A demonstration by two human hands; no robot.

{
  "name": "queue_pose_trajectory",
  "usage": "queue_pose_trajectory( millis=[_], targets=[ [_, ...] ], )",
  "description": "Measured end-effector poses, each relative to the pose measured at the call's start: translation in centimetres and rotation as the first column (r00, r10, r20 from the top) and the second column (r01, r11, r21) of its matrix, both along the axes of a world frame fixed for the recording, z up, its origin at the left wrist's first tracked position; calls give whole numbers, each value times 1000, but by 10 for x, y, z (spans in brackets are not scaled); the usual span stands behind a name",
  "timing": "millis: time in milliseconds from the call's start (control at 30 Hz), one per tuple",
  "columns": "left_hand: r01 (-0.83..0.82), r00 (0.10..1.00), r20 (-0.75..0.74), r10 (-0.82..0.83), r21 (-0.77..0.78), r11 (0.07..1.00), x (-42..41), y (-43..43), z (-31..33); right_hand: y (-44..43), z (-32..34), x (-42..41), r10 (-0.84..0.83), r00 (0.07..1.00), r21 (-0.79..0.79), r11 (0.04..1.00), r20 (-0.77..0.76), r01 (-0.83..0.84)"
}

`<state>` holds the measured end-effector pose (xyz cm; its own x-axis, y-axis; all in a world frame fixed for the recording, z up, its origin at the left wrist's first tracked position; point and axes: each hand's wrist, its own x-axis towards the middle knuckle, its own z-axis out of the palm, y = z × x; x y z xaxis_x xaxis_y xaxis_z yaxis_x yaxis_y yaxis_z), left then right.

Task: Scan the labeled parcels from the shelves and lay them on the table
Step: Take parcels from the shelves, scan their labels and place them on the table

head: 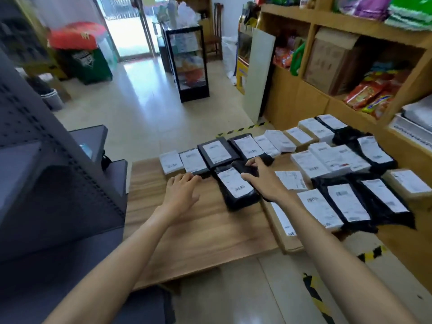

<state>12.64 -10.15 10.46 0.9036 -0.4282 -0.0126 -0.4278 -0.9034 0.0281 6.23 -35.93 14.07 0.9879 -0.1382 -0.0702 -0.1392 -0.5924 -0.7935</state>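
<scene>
Parcel (237,190) in black plastic wrap lies label-up on the desk (187,230), about mid-width, slanted, just in front of the row of parcels (194,161) along the far edge. Its white label (233,183) shows a barcode toward the near end.

Your right grip (261,181) is clenched round a dark scanner (245,168), held low over the far end of that parcel. I can't tell whether the scanner touches the wrap. Your left grip (181,190) is released, fingers straight and flat on the bare wood, with the fingertips right at the far row.

Handling, judged from looks:
- The wrap is thin film, so likely slick and crinkly, and the loose bag end at the near side will flop.
- The contents look box-shaped and firm. Probably light enough for one hand.
- Take it across the two long sides around the middle and squeeze onto the hard core, not the slack film.
- Keep your fingers off the label so the barcode stays readable.
- Don't lift by the loose end, since film like that could slide or tear.

More black-wrapped and white parcels (346,204) crowd the desk's right side, some overlapping. A flat cardboard box (282,225) sits at the near right corner and hangs over the edge.
</scene>
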Motion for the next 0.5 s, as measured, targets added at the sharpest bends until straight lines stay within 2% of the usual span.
queue_pose_trajectory(
  millis=[233, 367, 500],
  targets=[
    [-140, 987, -78, 138, -16, 990, 76, 34, -30, 41, -19, 106, 162, 982, -29, 986, -97, -166],
    [-174, 978, -122, 168, -40, 984, 148, 43, -45, 55, -24, 171, 177, 976, -55, 981, -129, -185],
    [-279, 941, -221, 258, -73, 957, 220, 45, -64, 70, -21, 251, 204, 969, -107, 970, -142, -220]
  ],
)
